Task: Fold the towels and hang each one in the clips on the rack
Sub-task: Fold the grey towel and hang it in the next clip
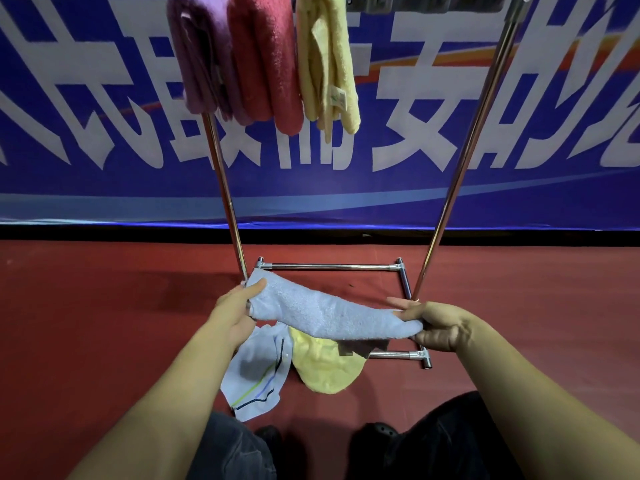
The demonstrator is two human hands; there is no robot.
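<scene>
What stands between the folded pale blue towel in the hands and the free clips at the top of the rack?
Nothing visible does. The folded pale blue towel is held low; the space above it, right of the hanging yellow towel, is open. The clips themselves are barely in view.

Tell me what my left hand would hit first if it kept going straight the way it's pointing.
Probably the rack's left upright pole, just beyond the left hand gripping the light blue towel; depth is uncertain.
</scene>
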